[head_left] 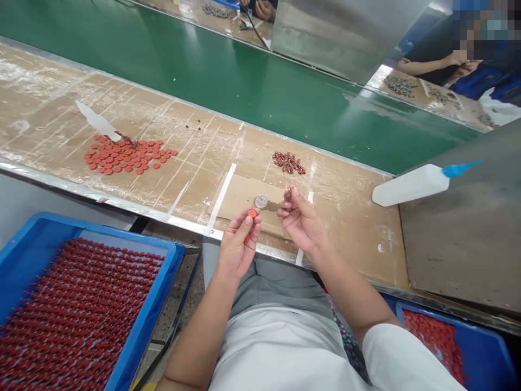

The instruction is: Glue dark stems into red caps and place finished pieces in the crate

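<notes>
My left hand (241, 239) pinches a round red disc (252, 213) between thumb and fingers, with another bit of red showing lower among the fingers. To its right, my right hand (303, 220) is closed on a small red-and-dark part (290, 190) held at its fingertips. Between the two hands, a small round clear container (261, 201) rests on a cardboard sheet (240, 190). Beyond my right hand lies a pile of small red-and-dark parts (288, 162). Further left, many red discs (126, 156) are spread on the table.
A white bottle with a blue nozzle (411, 185) leans at the right. A blue tray (173, 255) of red pieces in rows is at lower left; another blue tray (484, 347) sits lower right. A green belt (211, 65) runs behind; co-workers' hands (464, 68) show across it.
</notes>
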Available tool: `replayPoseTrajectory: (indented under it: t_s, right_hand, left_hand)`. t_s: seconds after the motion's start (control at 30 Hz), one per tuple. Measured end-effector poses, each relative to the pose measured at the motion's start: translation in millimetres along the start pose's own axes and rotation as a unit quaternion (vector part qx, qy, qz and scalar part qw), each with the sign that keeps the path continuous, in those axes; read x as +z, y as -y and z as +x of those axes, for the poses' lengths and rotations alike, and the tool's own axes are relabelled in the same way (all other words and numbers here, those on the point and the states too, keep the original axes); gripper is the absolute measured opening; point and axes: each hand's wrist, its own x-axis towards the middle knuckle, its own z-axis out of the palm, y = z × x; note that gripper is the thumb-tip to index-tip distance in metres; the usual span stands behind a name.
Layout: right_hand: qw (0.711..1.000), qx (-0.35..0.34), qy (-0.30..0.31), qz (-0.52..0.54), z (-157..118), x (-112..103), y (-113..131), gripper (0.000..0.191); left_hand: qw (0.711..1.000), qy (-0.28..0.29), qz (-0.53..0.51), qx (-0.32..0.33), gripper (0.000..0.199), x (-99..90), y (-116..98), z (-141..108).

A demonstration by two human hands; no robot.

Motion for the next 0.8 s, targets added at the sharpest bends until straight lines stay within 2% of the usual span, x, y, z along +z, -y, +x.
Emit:
replayPoseTrajectory:
  t_s: [0.17,0.27,0.33,0.4,0.5,0.8]
  right_hand:
    - [0.998,0.049,0.036,0.018,-25,7,11,0.020]
    - [0.999,0.039,0.036,0.009,-35,11,14,0.019]
    - [1.000,-0.006,0.017,-0.006,-41,14,15,0.016]
    - [0.996,-0.082,-0.009,-0.040,-48,17,15,0.013]
    - [0.974,-0.188,-0.041,-0.119,-58,21,12,0.015]
    - [0.922,-0.303,-0.036,-0.238,-70,20,3,0.026]
  left_hand:
    - [0.999,0.024,0.023,-0.028,0.019,13.3,1,-24]
    - [0.999,0.030,0.021,-0.039,0.020,18.7,0,-35]
    - [0.998,0.033,0.017,-0.045,0.021,21.6,-2,-41]
    - [0.998,0.036,0.011,-0.051,0.021,23.7,-2,-44]
    - [0.998,0.030,0.006,-0.057,0.022,24.4,-2,-47]
    - [0.999,0.024,0.017,-0.032,0.024,19.1,4,-45]
